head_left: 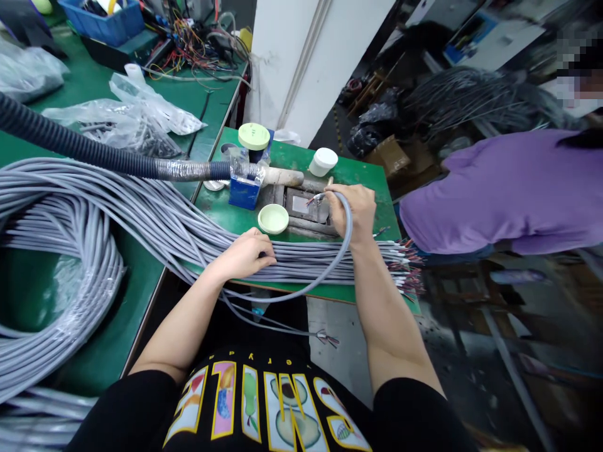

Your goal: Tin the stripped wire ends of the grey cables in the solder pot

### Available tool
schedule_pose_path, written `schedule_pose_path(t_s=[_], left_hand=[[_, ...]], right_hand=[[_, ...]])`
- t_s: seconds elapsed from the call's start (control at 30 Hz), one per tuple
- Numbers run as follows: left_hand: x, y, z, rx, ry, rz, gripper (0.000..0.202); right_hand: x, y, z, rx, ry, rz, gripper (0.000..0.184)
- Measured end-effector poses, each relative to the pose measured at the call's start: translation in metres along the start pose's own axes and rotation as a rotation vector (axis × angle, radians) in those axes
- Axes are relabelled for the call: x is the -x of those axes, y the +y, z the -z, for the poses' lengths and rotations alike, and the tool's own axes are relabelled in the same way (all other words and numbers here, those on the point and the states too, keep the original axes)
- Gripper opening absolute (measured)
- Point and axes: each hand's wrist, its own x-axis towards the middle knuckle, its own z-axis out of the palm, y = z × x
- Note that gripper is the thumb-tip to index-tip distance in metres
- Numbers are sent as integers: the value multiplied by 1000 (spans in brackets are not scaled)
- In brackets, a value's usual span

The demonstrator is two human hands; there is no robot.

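The right hand [355, 212] pinched the grey cable [349, 223] near its tip, the loose wires [315, 199] pointing left above the metal tray [303, 204] on the desk [370, 172], while the left hand [245, 254], its grip impossible to tell, lay on the cable bundle [306, 257].

Two hands [245, 254] [357, 208], one ribbed hose [94, 148], one blue basket [106, 28], grey cables [188, 225] (beyond counting)

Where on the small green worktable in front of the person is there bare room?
Bare green tabletop shows right of the round white plastic tub, beyond the right hand. A smaller patch lies between the small blue box and the long grey cable bundle. The front, under the bundle, and around the pale-green round dish are crowded.
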Motion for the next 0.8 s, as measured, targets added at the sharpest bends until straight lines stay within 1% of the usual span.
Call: schedule_pose_path(t_s=[0.1, 0.23, 0.4, 0.67, 0.8], left_hand=[[0, 1, 0, -1, -1, 6, 12], [1, 2, 1, -1, -11, 15, 12], [1, 2, 1, 4, -13, 20, 12], [1, 2, 2, 27, -5, 23, 14], [1, 2, 1, 26, -3, 18, 14]], right_hand=[[1, 15, -12, 4, -24, -40, 23], [0, 24, -24, 9, -56, -90, 24], [0, 29, -32, 10, -105, -113, 25], [0, 35, -47, -9, -88, -79, 25], [0, 35, -53, 1, -105, -72, 29]])
